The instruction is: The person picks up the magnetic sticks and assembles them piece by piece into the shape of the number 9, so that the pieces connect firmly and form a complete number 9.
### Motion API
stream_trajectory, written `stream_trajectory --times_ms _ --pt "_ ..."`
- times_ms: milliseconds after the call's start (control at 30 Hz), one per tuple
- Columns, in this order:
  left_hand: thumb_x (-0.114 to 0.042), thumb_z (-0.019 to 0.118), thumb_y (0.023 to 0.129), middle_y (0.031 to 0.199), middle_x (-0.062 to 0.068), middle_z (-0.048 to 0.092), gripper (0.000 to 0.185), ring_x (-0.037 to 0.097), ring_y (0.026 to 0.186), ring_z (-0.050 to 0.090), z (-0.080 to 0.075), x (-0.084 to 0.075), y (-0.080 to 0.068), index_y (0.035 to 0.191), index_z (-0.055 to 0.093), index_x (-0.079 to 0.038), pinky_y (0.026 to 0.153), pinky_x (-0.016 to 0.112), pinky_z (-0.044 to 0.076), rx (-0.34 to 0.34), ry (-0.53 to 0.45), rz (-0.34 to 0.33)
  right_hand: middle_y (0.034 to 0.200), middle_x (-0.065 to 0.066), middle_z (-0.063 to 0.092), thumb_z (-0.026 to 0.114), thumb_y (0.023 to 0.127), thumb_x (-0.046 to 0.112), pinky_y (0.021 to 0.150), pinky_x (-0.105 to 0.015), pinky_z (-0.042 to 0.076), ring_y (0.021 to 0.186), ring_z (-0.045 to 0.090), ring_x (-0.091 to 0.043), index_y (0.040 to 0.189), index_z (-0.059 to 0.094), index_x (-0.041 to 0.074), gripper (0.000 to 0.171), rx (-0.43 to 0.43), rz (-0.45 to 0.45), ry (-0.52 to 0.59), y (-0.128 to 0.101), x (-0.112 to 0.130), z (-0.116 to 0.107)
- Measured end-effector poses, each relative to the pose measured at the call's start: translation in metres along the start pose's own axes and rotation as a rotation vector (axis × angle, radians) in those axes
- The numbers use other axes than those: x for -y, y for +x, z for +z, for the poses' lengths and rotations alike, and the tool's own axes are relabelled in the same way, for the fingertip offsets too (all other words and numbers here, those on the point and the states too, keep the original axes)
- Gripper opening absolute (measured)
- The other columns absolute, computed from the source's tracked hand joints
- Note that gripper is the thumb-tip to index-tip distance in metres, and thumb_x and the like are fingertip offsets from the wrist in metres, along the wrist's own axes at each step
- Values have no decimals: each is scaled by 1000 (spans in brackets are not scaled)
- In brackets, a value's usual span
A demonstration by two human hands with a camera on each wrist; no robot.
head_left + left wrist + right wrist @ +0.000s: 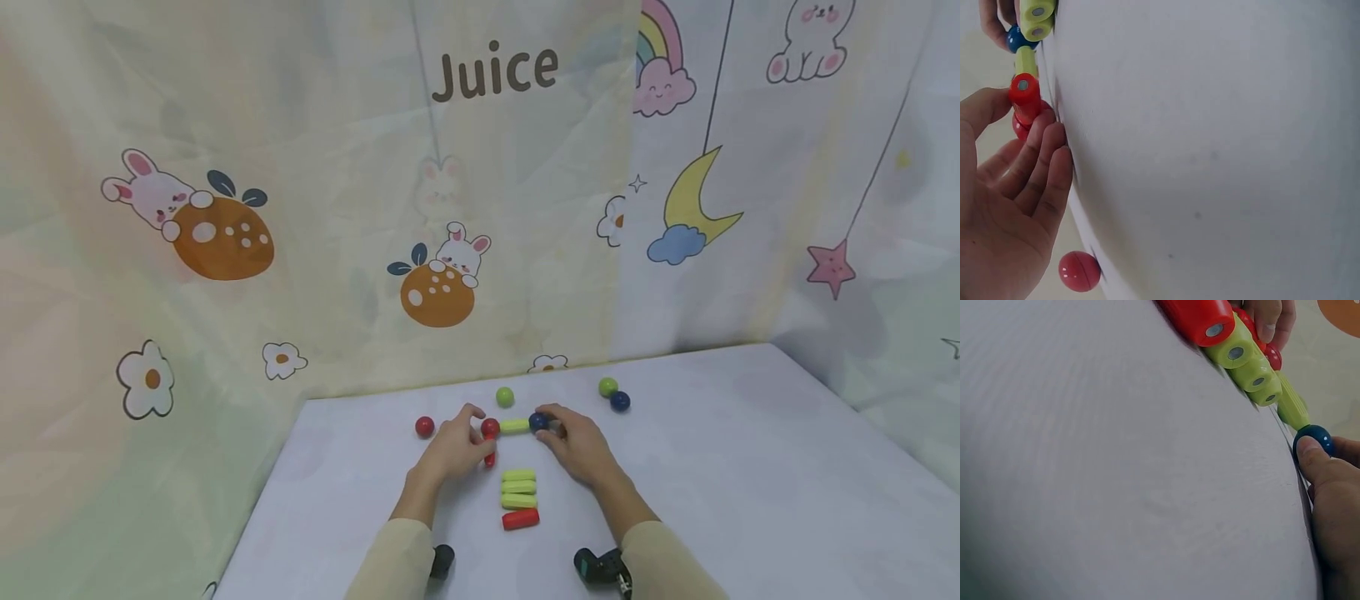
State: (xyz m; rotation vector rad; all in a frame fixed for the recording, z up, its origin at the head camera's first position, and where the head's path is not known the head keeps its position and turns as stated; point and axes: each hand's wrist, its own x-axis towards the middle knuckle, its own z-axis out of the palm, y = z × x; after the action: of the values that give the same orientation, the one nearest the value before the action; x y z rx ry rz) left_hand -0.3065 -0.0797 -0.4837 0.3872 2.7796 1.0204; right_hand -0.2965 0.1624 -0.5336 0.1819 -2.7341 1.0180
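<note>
A red ball (490, 427), a short green stick (514, 426) and a blue ball (537, 422) lie joined in a row on the white table (720, 467). My left hand (478, 430) pinches the red ball, and a red stick (1024, 94) points from that ball toward me beside its fingers (1044, 156). My right hand (547, 421) pinches the blue ball (1314, 439), thumb on top. Just in front lie three green sticks (519, 488) side by side, then another red stick (521, 519).
A loose red ball (424, 427) sits left of my left hand. A green ball (505, 397) lies behind the row; another green ball (608, 386) and a blue ball (620, 402) rest at the back right. A printed curtain (450, 208) hangs behind the table.
</note>
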Motion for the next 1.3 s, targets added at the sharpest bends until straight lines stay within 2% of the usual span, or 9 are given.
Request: stream_trajectory --times_ms 267,500,767,900,1033,1167,1233,1300 --pt "-26 73 93 81 0 63 47 18 70 58 4 7 3 133 52 -11 66 33 48 -16 -25 33 108 4 68 74 96 29 77 -33 47 85 55 -12 138 62 30 44 23 20 6 1 0 1" --pt "-28 73 93 84 -1 64 47 18 71 58 11 7 5 133 53 -12 66 32 48 -40 -80 -5 107 3 68 74 96 29 78 -34 47 85 55 -13 139 62 29 45 20 21 5 1 -1 -3" --pt "-30 74 95 82 1 62 46 17 69 57 17 8 4 131 55 -10 63 31 45 -107 -127 -37 112 3 69 74 96 31 78 -35 48 87 56 -12 139 61 28 45 23 4 19 1 0 -1" --pt "-32 73 95 84 1 62 47 17 71 57 20 8 3 133 54 -10 64 31 45 -90 -141 -42 112 3 70 75 95 30 78 -34 48 86 55 -12 138 62 28 45 19 25 10 -2 -3 0" --pt "-32 70 97 86 1 63 53 18 72 58 14 6 2 140 49 -9 67 32 47 -52 -123 -50 111 3 69 75 95 29 77 -33 47 84 55 -12 138 62 29 44 11 22 20 -1 -3 1" --pt "-31 68 99 90 3 65 63 19 74 60 -1 3 1 149 39 -7 71 34 50 -6 -72 -37 112 4 69 73 96 30 78 -33 47 85 54 -11 139 61 28 44 12 -2 24 2 0 3" --pt "-29 68 99 94 2 67 65 17 77 61 -8 2 0 151 37 -6 74 35 53 5 -50 -9 113 4 69 74 96 30 78 -33 47 86 55 -11 139 62 28 44 9 -4 18 3 0 3" --pt "-25 68 98 97 1 68 61 15 79 62 -13 1 -1 149 41 -6 76 35 54 -11 -21 48 113 4 70 74 96 29 78 -33 48 86 55 -10 138 62 28 44 5 0 11 2 0 2"
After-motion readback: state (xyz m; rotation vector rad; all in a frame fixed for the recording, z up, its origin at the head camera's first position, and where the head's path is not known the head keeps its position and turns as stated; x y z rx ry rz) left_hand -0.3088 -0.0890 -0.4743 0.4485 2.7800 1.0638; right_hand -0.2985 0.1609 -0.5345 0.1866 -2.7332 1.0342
